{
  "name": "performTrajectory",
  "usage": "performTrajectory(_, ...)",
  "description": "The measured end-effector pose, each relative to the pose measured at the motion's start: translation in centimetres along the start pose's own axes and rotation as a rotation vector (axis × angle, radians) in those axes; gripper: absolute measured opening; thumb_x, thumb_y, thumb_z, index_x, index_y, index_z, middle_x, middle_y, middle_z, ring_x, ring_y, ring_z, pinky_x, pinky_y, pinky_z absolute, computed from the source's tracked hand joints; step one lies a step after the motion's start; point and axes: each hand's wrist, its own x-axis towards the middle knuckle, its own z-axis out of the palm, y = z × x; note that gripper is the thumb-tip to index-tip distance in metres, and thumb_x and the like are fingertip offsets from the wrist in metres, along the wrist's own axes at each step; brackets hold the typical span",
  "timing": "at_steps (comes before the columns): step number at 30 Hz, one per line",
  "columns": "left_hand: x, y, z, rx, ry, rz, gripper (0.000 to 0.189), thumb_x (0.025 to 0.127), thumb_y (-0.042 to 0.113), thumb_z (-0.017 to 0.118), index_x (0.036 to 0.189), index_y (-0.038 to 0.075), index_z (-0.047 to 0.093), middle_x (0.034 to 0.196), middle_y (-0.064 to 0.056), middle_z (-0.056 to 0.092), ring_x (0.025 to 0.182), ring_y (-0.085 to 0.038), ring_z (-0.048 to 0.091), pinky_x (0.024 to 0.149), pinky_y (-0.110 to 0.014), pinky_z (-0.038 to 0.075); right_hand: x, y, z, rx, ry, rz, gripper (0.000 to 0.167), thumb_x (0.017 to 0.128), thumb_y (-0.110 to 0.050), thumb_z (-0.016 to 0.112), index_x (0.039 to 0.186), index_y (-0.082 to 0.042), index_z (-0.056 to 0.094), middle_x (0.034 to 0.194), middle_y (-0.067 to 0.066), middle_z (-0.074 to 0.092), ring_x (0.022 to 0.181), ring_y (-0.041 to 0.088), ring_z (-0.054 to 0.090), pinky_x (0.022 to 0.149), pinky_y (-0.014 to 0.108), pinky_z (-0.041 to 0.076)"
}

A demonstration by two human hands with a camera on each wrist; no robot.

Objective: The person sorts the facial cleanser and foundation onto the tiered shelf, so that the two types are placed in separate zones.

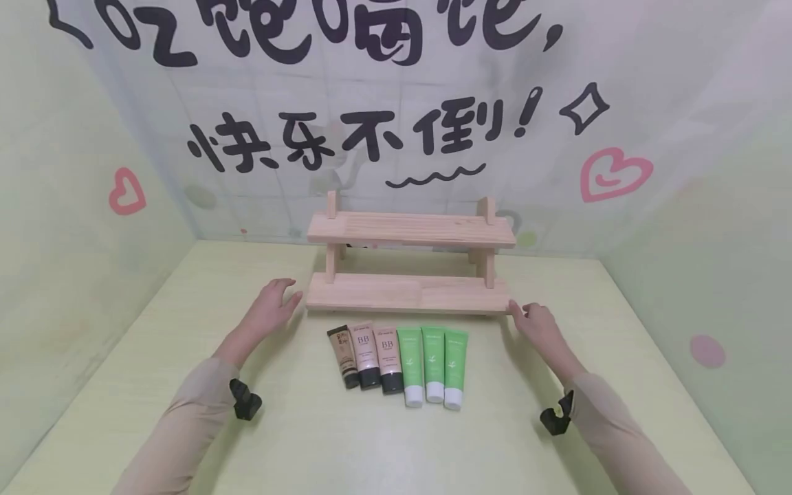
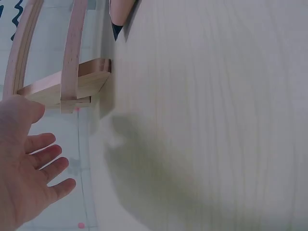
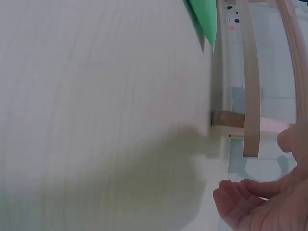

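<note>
A two-tier wooden rack (image 1: pixel 365 292) stands at the back of the table. Just off its left end is my left hand (image 1: pixel 270 313), fingers spread apart and holding nothing. My right hand (image 1: pixel 540 331) is at the other end, its thumb overlapping the lower board's corner in the head view; in the right wrist view its fingers (image 3: pixel 236 195) are loosely bent around nothing. In front of the rack several tubes lie side by side: a brown tube (image 1: pixel 344 356), two pink BB cream tubes (image 1: pixel 365 347) with black caps, and three green tubes (image 1: pixel 434 357) with white caps.
The pale wood-grain table (image 1: pixel 346 447) is bounded by a printed back curtain (image 1: pixel 260 199) and side walls. The rack's upper board (image 1: pixel 408 230) sits higher and further back than the lower one. A black wrist mount (image 1: pixel 246 400) is on the left sleeve, another mount (image 1: pixel 557 414) on the right.
</note>
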Motion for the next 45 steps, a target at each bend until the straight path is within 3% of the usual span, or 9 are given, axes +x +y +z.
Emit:
performTrajectory(5,0.6,0.6,0.2,-0.044,-0.005,0.001,0.052,0.096,0.024,0.043,0.133,-0.011,0.033,0.137,-0.034,0.031,0.127,-0.048,0.030,0.106,-0.057,0.026,-1.0,-1.0,0.5,0.018,-0.087,0.045,0.074,0.097,-0.048,0.024,0.115,0.021,0.046,0.107,0.037,0.054,0.088,0.038,0.057,0.076,0.045,0.049)
performTrajectory(8,1.1,1.0,0.4,-0.052,-0.007,0.004,0.053,0.096,0.024,0.044,0.133,-0.012,0.032,0.136,-0.035,0.031,0.127,-0.048,0.030,0.107,-0.057,0.025,-1.4,-1.6,1.0,0.051,-0.135,0.058,0.076,0.096,-0.052,0.023,0.111,0.018,0.049,0.094,0.030,0.059,0.081,0.032,0.061,0.075,0.042,0.051)
performTrajectory(10,1.4,1.3,0.5,-0.059,-0.011,-0.003,0.053,0.096,0.024,0.043,0.134,-0.012,0.031,0.137,-0.035,0.030,0.127,-0.048,0.029,0.107,-0.056,0.025,-1.7,-2.1,1.4,0.091,-0.165,0.075,0.074,0.095,-0.053,0.026,0.106,0.015,0.052,0.083,0.021,0.059,0.077,0.027,0.062,0.073,0.039,0.053)
performTrajectory(19,2.6,2.3,0.8,-0.076,-0.029,-0.054,0.056,0.097,0.025,0.041,0.137,-0.011,0.026,0.139,-0.035,0.026,0.128,-0.048,0.029,0.107,-0.056,0.025,-2.3,-3.9,2.9,0.187,-0.252,0.088,0.057,0.095,-0.042,0.041,0.104,0.012,0.057,0.069,0.008,0.053,0.070,0.019,0.058,0.067,0.031,0.055)
performTrajectory(25,3.4,2.3,1.0,-0.096,-0.027,-0.066,0.053,0.097,0.022,0.038,0.136,-0.012,0.026,0.138,-0.036,0.027,0.128,-0.048,0.028,0.108,-0.056,0.025,-2.5,-4.4,3.9,0.221,-0.285,0.101,0.046,0.090,-0.034,0.054,0.105,0.010,0.057,0.081,0.011,0.060,0.067,0.014,0.059,0.065,0.028,0.055)
performTrajectory(29,3.9,2.2,1.3,-0.107,-0.036,-0.084,0.052,0.098,0.022,0.036,0.137,-0.012,0.026,0.138,-0.035,0.028,0.128,-0.047,0.030,0.107,-0.055,0.027,-2.7,-4.5,4.5,0.251,-0.293,0.085,0.039,0.087,-0.029,0.061,0.098,0.008,0.057,0.082,0.011,0.060,0.066,0.013,0.058,0.062,0.027,0.054)
performTrajectory(36,4.7,2.4,1.7,-0.126,-0.047,-0.102,0.049,0.098,0.019,0.035,0.136,-0.011,0.028,0.136,-0.034,0.032,0.124,-0.046,0.036,0.103,-0.054,0.033,-3.0,-4.8,5.1,0.261,-0.299,0.085,0.062,0.081,-0.026,0.067,0.121,0.016,0.044,0.101,0.021,0.060,0.074,0.016,0.061,0.067,0.029,0.055)
performTrajectory(42,5.2,2.7,1.8,-0.123,-0.048,-0.084,0.045,0.098,0.013,0.037,0.134,-0.013,0.030,0.134,-0.034,0.036,0.120,-0.046,0.040,0.100,-0.053,0.038,-2.8,-4.9,5.6,0.274,-0.296,0.116,0.066,0.079,-0.022,0.070,0.125,0.014,0.039,0.106,0.024,0.058,0.074,0.017,0.061,0.068,0.029,0.055)
performTrajectory(45,5.4,2.7,1.9,-0.143,-0.060,-0.119,0.045,0.098,0.014,0.037,0.135,-0.011,0.029,0.136,-0.032,0.035,0.122,-0.045,0.040,0.101,-0.051,0.038,-2.9,-5.1,5.7,0.283,-0.303,0.127,0.067,0.080,-0.022,0.069,0.126,0.014,0.038,0.108,0.025,0.057,0.074,0.017,0.062,0.067,0.028,0.055)
